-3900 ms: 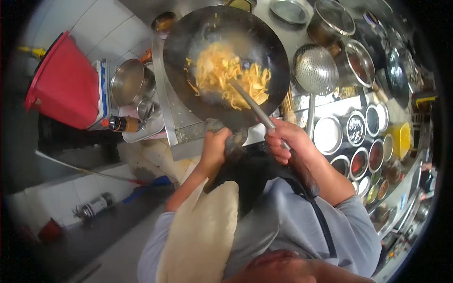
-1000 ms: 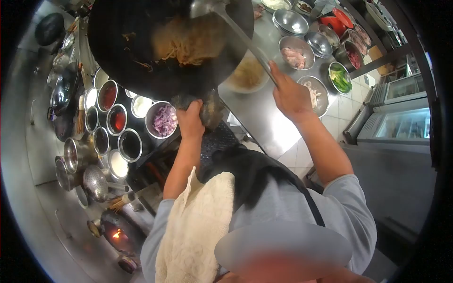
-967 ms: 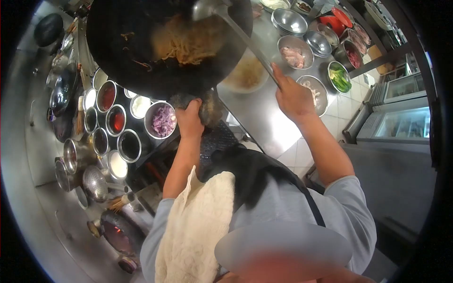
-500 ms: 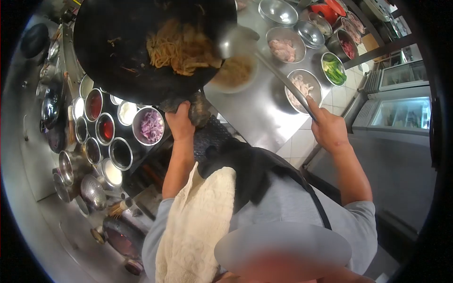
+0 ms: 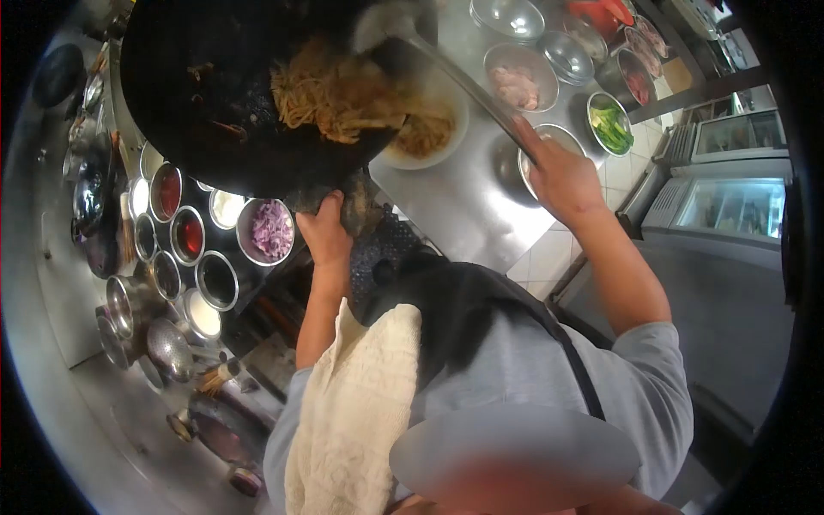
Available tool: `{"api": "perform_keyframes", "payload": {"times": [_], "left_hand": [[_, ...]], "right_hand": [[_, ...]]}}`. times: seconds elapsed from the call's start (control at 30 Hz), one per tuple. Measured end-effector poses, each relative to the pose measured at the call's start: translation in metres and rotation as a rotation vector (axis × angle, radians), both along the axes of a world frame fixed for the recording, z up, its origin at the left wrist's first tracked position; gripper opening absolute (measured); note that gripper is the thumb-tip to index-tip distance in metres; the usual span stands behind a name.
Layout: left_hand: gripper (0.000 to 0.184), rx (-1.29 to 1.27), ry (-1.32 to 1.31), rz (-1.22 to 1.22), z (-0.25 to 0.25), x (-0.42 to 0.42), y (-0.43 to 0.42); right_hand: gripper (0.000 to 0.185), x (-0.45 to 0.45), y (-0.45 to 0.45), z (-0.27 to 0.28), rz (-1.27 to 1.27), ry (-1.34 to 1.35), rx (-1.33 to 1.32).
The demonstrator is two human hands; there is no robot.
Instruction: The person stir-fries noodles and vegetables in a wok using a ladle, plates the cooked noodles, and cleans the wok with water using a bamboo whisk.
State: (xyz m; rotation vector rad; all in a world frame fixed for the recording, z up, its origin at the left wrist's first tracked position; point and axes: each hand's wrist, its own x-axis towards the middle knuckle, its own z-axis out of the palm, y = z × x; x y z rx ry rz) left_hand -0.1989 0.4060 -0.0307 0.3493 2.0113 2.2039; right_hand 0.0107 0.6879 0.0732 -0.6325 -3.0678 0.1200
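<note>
My left hand is closed at the near edge of a large black wok, with a dark, dirty cloth beside and under the fingers. The wok is tilted to the right, and brown noodles lie toward its lower side. Under that rim sits a white plate with some noodles on it. My right hand is wrapped round the handle of a long metal wok ladle. The ladle's head is above the right part of the wok, over the noodles, slightly blurred.
Left of me stand several metal pots of sauces, plus a bowl of chopped red onion. On the steel counter are bowls of raw meat and green vegetables. A glass-door fridge stands at the right.
My right hand and the ladle have moved up and left, from beside the plate to over the wok. The wok has shifted slightly, and more of the plate's noodles show.
</note>
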Motion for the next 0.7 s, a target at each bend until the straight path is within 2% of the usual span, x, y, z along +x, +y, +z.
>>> {"api": "perform_keyframes", "payload": {"times": [0.03,0.1,0.2,0.3,0.43,0.53,0.63,0.7], "left_hand": [[0.018,0.021,-0.011,0.002,0.000,-0.001,0.001],[0.027,0.166,-0.242,-0.003,0.006,-0.004,0.002],[0.028,0.101,-0.167,0.003,0.014,-0.006,0.008],[0.027,0.165,-0.182,0.014,0.014,-0.009,0.016],[0.027,0.128,-0.155,0.020,0.001,-0.017,0.014],[0.030,0.145,-0.177,-0.011,0.000,-0.021,0.014],[0.027,0.158,-0.181,0.008,-0.002,-0.022,0.015],[0.023,0.048,-0.017,0.014,-0.010,-0.022,0.012]], "right_hand": [[0.075,0.011,0.002,0.006,0.006,-0.004,0.002],[0.077,0.034,0.003,0.020,0.000,-0.130,-0.021],[0.077,0.059,0.004,0.031,0.004,-0.158,-0.016],[0.075,0.076,0.006,0.033,-0.012,-0.175,0.011],[0.074,0.097,0.009,0.025,-0.073,-0.253,0.057],[0.074,0.104,0.010,0.014,-0.093,-0.208,0.025],[0.073,0.079,0.008,0.002,-0.039,-0.030,-0.030],[0.074,0.035,-0.006,-0.001,0.054,0.188,-0.145]]}}
